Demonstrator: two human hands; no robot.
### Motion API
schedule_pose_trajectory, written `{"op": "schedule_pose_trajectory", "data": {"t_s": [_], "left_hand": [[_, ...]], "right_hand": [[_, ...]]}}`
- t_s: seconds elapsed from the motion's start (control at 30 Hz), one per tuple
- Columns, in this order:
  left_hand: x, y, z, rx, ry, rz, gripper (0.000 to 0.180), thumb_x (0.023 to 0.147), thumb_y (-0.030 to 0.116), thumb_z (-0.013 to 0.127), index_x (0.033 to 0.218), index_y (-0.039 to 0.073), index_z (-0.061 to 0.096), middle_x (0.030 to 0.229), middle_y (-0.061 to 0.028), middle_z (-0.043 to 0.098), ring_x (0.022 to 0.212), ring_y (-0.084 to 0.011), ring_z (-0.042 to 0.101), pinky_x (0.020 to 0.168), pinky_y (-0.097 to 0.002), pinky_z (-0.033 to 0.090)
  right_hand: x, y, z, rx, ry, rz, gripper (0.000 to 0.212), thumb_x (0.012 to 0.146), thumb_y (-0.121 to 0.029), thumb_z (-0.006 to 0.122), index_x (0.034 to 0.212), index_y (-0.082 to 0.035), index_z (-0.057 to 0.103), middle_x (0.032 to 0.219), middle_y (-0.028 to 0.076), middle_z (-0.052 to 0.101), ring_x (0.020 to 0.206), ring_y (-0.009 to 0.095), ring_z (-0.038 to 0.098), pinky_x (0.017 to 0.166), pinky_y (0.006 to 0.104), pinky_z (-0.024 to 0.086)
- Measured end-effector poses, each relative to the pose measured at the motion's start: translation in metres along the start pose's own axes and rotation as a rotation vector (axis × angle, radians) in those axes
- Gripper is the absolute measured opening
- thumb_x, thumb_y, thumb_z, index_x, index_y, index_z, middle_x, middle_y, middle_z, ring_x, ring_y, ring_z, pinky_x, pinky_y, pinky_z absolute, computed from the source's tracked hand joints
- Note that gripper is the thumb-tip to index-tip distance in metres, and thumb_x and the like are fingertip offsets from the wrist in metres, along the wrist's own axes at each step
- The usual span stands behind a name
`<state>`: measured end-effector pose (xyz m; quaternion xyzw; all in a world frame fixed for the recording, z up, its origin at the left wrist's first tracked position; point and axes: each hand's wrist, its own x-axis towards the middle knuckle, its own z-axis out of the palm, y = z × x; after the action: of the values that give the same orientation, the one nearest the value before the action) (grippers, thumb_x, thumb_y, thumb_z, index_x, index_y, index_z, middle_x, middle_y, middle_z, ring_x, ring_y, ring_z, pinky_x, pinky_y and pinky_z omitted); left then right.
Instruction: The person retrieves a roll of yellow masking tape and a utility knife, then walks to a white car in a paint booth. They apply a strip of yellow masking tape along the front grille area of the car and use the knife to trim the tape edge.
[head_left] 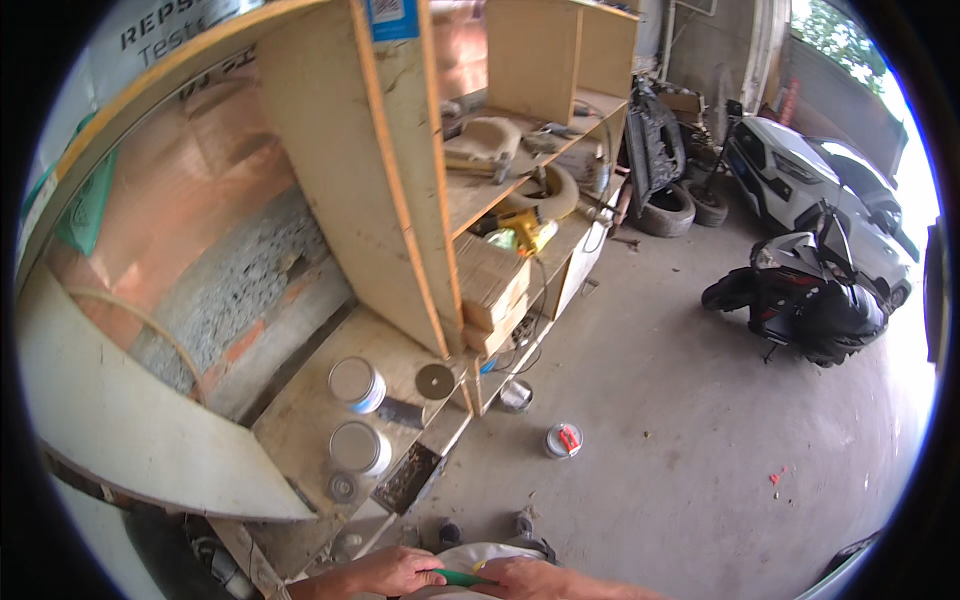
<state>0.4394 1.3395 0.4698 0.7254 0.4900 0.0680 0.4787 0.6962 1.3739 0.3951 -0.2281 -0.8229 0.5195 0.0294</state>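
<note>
At the lower edge, close to my body, my left hand (402, 571) and my right hand (522, 578) are both closed. A narrow green strip-like thing (461, 578) runs between them, and each hand grips one end. Its exact kind cannot be made out, since the fingers cover its ends. Beneath it is some pale cloth or material, partly cut off by the frame. My shoes (526, 522) show just beyond the hands.
On the wooden bench at left stand two white cans (360, 449), a dark disc (434, 381) and a drawer of bits (408, 478). A lidded can (564, 440) with a red tool sits on the floor. Shelves, tyres (665, 210), a scooter (800, 300) and a white car (790, 165) lie beyond.
</note>
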Motion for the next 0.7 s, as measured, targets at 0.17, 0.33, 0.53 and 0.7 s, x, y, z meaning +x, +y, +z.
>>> {"op": "schedule_pose_trajectory", "data": {"t_s": [0.17,0.33,0.53,0.7], "left_hand": [[0.002,0.004,0.022,0.404,0.496,0.290,0.019,0.089,0.021,0.064,0.084,0.003,0.063,0.076,-0.0098,0.063,0.071,-0.0265,0.063,0.065,-0.0390,0.050],[-0.001,0.003,0.031,0.955,0.255,0.245,0.019,0.078,0.021,0.060,0.089,0.006,0.058,0.075,-0.0061,0.061,0.069,-0.0181,0.064,0.061,-0.0310,0.051],[-0.026,-0.012,0.043,0.689,0.427,0.291,0.011,0.079,0.019,0.061,0.081,0.009,0.059,0.058,-0.0023,0.058,0.051,-0.0182,0.063,0.046,-0.0330,0.050],[-0.043,-0.028,0.039,0.778,0.322,0.202,0.024,0.088,0.025,0.063,0.069,0.011,0.058,0.057,-0.0062,0.061,0.051,-0.0187,0.064,0.044,-0.0338,0.050]], "right_hand": [[-0.003,-0.019,-0.007,0.003,0.030,0.052,0.032,0.094,-0.034,0.056,0.099,-0.003,0.064,0.091,0.019,0.064,0.086,0.037,0.062,0.076,0.0466,0.050],[0.011,-0.047,-0.018,-0.075,-0.111,0.103,0.035,0.093,-0.035,0.057,0.091,0.000,0.065,0.088,0.023,0.065,0.084,0.039,0.063,0.076,0.0470,0.051],[0.000,-0.077,-0.033,0.169,-0.015,0.063,0.034,0.094,-0.033,0.057,0.089,0.001,0.062,0.083,0.022,0.062,0.075,0.037,0.061,0.068,0.0483,0.046],[-0.004,-0.061,-0.025,0.102,-0.003,0.149,0.034,0.094,-0.038,0.061,0.095,-0.004,0.064,0.088,0.020,0.064,0.080,0.039,0.063,0.070,0.0449,0.049]]}}
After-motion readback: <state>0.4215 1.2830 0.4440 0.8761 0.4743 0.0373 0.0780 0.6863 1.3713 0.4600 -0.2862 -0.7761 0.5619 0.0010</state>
